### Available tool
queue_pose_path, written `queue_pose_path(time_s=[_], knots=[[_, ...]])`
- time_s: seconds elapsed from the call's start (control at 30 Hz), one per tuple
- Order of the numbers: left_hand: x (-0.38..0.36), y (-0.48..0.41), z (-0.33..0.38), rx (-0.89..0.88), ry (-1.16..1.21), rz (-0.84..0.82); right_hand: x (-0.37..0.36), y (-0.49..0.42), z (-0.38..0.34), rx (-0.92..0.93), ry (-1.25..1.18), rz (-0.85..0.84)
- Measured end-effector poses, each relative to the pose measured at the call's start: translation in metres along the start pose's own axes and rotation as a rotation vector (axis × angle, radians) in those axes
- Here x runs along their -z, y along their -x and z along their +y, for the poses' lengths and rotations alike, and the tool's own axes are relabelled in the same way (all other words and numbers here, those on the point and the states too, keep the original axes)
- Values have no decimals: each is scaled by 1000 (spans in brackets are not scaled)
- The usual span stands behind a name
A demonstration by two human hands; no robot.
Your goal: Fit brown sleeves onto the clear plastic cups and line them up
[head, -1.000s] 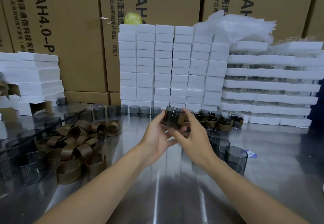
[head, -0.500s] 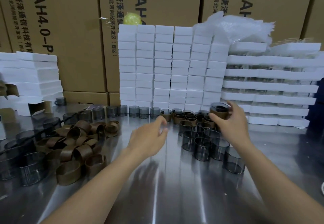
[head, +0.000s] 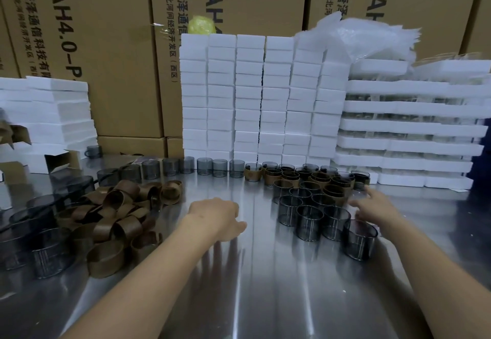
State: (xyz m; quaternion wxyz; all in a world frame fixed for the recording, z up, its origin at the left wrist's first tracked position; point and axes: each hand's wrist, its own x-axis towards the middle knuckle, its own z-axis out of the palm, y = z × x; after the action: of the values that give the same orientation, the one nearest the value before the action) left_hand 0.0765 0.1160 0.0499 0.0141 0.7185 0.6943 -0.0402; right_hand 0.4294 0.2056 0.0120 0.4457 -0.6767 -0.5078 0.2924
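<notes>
Standing cup just beyond right grip

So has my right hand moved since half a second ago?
Yes. The right hand has pulled back toward you, away from the white foam trays, leaving the sleeved cup set down near them.

Left hand is held empty over steel table, fingers loosely bent. Right hand, blurred, is spread just beside clustered bare cups. Sleeved cups are grouped behind them. Loose brown sleeves are heaped at left.
</notes>
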Motion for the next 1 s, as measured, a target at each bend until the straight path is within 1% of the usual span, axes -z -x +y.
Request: queue_pose_path(time_s=[0.2,0.33,0.5,0.57,0.67,0.73,0.8,0.9,1.0], knots=[[-4,-4,-3,-14,-24,-16,-6,10,-26,185,96,45],[-7,-6,-3,-26,-9,-35,-26,33,-50,381,384,43],[-12,-7,2,-73,5,-47,-60,68,-60,516,750,-82],[-14,-6,3,-84,5,-40,-67,70,-59,514,813,-101],[-15,-5,5,-89,0,-37,-73,62,-65,473,742,-92],[-16,-5,6,-95,-11,-29,-80,48,-74,478,702,-80],[-16,-4,8,-93,-17,-24,-89,34,-83,465,715,-155],[-16,-5,8,-83,-12,-31,-109,19,-86,364,830,-301],[-16,-7,7,-87,-18,-37,-123,15,-90,353,901,-292]])
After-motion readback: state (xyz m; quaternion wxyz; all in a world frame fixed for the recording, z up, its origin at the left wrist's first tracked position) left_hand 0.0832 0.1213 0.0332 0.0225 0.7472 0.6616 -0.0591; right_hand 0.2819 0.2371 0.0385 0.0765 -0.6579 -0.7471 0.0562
